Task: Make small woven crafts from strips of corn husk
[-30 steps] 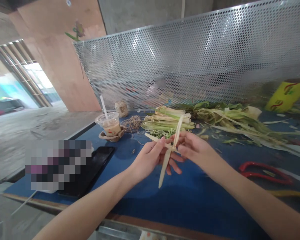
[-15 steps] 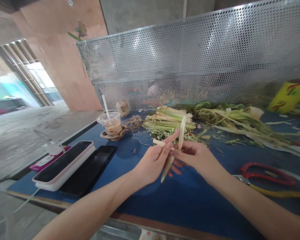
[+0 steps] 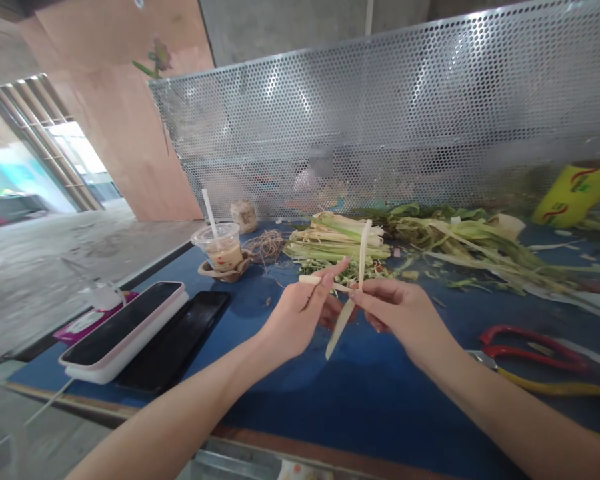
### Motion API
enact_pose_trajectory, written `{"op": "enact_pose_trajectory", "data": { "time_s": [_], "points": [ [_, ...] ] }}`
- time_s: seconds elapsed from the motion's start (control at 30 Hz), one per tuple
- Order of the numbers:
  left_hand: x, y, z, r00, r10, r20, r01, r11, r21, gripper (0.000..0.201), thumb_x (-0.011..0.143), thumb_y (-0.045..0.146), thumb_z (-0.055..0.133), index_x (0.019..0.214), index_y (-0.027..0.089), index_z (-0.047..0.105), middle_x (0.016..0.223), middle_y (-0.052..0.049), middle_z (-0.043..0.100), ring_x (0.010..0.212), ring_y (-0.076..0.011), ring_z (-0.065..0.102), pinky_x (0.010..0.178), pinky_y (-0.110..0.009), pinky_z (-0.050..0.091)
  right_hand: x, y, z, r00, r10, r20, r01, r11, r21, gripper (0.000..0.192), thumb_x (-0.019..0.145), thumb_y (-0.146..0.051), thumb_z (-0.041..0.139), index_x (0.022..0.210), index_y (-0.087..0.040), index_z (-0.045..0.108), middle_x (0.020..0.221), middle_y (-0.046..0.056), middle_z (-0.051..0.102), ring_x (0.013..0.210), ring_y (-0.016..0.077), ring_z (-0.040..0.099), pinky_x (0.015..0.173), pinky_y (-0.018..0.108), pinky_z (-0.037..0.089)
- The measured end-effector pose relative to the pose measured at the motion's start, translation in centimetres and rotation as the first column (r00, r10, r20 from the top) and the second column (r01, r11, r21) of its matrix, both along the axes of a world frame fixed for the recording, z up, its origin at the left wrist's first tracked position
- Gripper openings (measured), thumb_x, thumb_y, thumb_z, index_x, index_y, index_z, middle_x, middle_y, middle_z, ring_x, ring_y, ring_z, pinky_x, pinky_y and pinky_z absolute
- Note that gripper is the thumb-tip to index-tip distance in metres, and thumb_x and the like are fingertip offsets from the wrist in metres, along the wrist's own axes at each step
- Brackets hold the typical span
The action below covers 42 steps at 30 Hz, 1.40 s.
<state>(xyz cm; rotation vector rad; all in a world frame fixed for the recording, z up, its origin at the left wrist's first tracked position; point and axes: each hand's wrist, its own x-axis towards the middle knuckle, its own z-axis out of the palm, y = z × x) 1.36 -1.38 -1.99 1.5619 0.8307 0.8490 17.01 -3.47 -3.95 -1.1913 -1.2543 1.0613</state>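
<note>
Above the blue tabletop, my left hand (image 3: 303,310) is closed on a thin pale stalk (image 3: 311,281), which pokes out past the thumb and runs to the right. My right hand (image 3: 393,300) pinches a long, flat, pale leaf strip (image 3: 363,257) where it meets the stalk's right end. One end of the strip stands up; its other, greener end (image 3: 337,333) hangs down between my hands. Behind them lies a stack of pale green stalks (image 3: 337,241), with small cut green bits (image 3: 315,267) in front. Some of my fingertips are hidden behind the strip and hands.
Red-handled pliers (image 3: 535,347) and a yellow handle (image 3: 555,385) lie right. Leaves (image 3: 470,247) pile up behind. Left are a drink cup (image 3: 223,250), twine (image 3: 265,247), a black phone (image 3: 175,343) and a white-cased device (image 3: 125,333). A perforated metal panel (image 3: 355,113) borders the back.
My hands have moved slightly apart, exposing more of the stalk between them. The strip's upright end is straighter and a little higher. The view has shifted slightly.
</note>
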Motion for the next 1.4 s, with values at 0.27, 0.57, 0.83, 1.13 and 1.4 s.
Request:
{"op": "enact_pose_trajectory", "data": {
  "time_s": [0.27, 0.57, 0.83, 1.13, 1.4],
  "points": [
    [0.1, 0.1, -0.1, 0.998, -0.064, 0.024, 0.067, 0.992, -0.106, 0.050, 0.084, 0.039, 0.044, 0.129, 0.018, 0.041, 0.066, -0.005, 0.070, 0.059, -0.0170, 0.065, 0.052, -0.024, 0.052, 0.3, 0.4, -0.2, 0.992, 0.109, 0.069, -0.110, 0.994, 0.002, 0.025, 0.064, -0.042, 0.066, 0.070, -0.018, 0.062, 0.055, -0.003, 0.054, 0.041, 0.0055, 0.040, 0.038, 0.019, 0.030],
    [0.4, 0.1, 0.1, 0.992, 0.041, 0.117, -0.019, 0.983, -0.184, 0.048, 0.086, 0.037, 0.040, 0.129, 0.015, 0.042, 0.057, -0.002, 0.067, 0.052, -0.0149, 0.064, 0.054, -0.025, 0.053, 0.1, 0.3, -0.4, 0.998, 0.056, -0.042, -0.060, 0.995, -0.083, 0.028, 0.063, -0.044, 0.068, 0.067, -0.017, 0.064, 0.045, -0.006, 0.043, 0.039, 0.0039, 0.031, 0.037, 0.019, 0.023],
    [0.3, 0.7, -1.1, 0.969, -0.182, 0.168, 0.210, 0.963, -0.170, 0.082, 0.067, 0.019, 0.068, 0.135, 0.013, 0.022, 0.062, -0.001, 0.066, 0.058, -0.0184, 0.066, 0.051, -0.022, 0.050, 0.6, 0.5, -0.1, 0.966, 0.223, -0.130, -0.232, 0.971, -0.063, 0.026, 0.067, -0.040, 0.066, 0.074, -0.016, 0.060, 0.058, -0.002, 0.052, 0.044, 0.0047, 0.039, 0.037, 0.018, 0.023],
    [0.0, 0.0, -0.8, 0.969, -0.182, 0.165, 0.204, 0.970, -0.129, 0.092, 0.068, 0.012, 0.067, 0.138, 0.016, 0.008, 0.055, 0.006, 0.059, 0.056, -0.0148, 0.065, 0.060, -0.026, 0.050, 0.4, 0.9, -0.7, 0.988, 0.023, -0.150, -0.032, 0.998, -0.060, 0.030, 0.061, -0.040, 0.070, 0.067, -0.015, 0.055, 0.049, -0.007, 0.044, 0.034, 0.0015, 0.031, 0.033, 0.018, 0.021],
    [-0.4, 0.5, -0.5, 0.964, -0.143, 0.226, 0.174, 0.977, -0.124, 0.065, 0.066, 0.016, 0.069, 0.123, 0.016, 0.040, 0.061, 0.001, 0.065, 0.052, -0.0160, 0.064, 0.056, -0.029, 0.051, 1.3, 1.0, -0.1, 0.918, 0.289, -0.273, -0.321, 0.944, -0.081, 0.030, 0.073, -0.043, 0.061, 0.087, -0.017, 0.059, 0.059, -0.002, 0.052, 0.044, 0.0039, 0.035, 0.039, 0.018, 0.025]
  ]
}}
